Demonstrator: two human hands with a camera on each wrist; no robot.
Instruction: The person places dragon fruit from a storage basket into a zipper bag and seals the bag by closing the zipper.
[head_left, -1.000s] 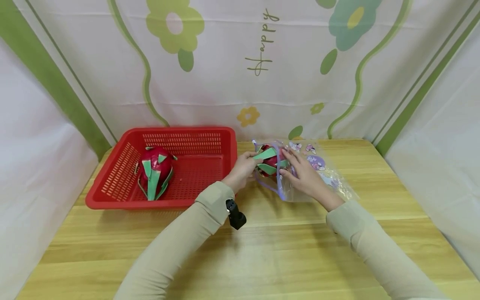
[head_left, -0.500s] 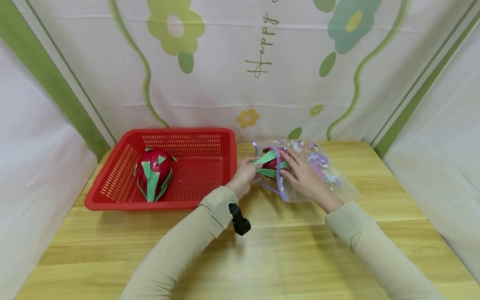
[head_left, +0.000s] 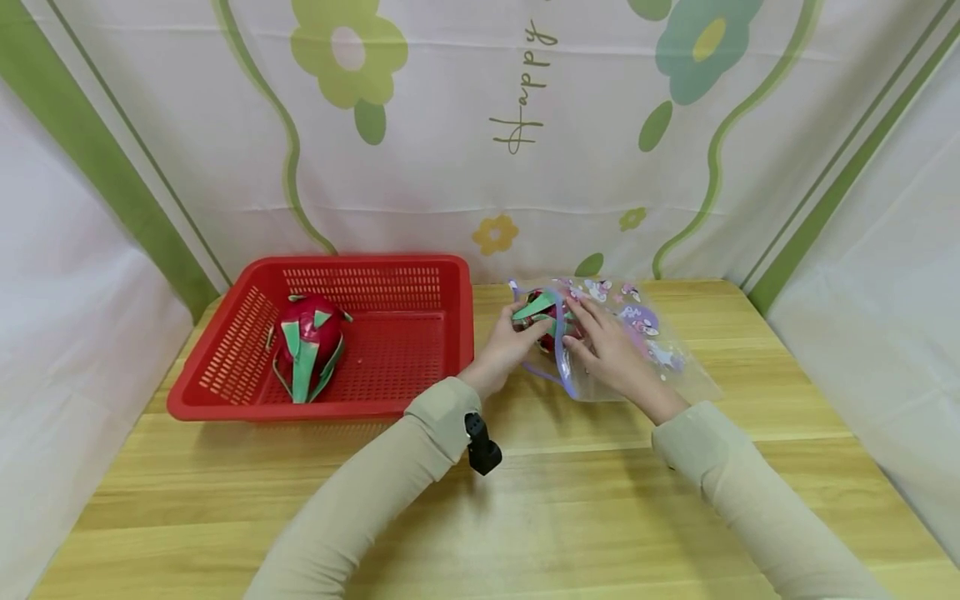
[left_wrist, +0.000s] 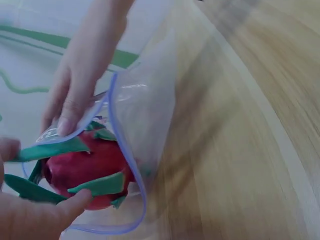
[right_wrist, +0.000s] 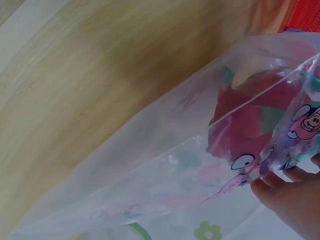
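On my head feed, the left hand (head_left: 504, 346) grasps the leafy end of a dragon fruit (left_wrist: 95, 170), thumb along one green scale. The fruit sits in the mouth of a clear, cartoon-printed plastic bag (head_left: 645, 325) with a purple rim, scales poking outward. I see the right hand (head_left: 611, 354) resting its fingers on the bag beside the fruit; I can't tell whether they pinch the film. Left of the hands, a red plastic basket (head_left: 281, 410) holds a second dragon fruit (head_left: 326, 325).
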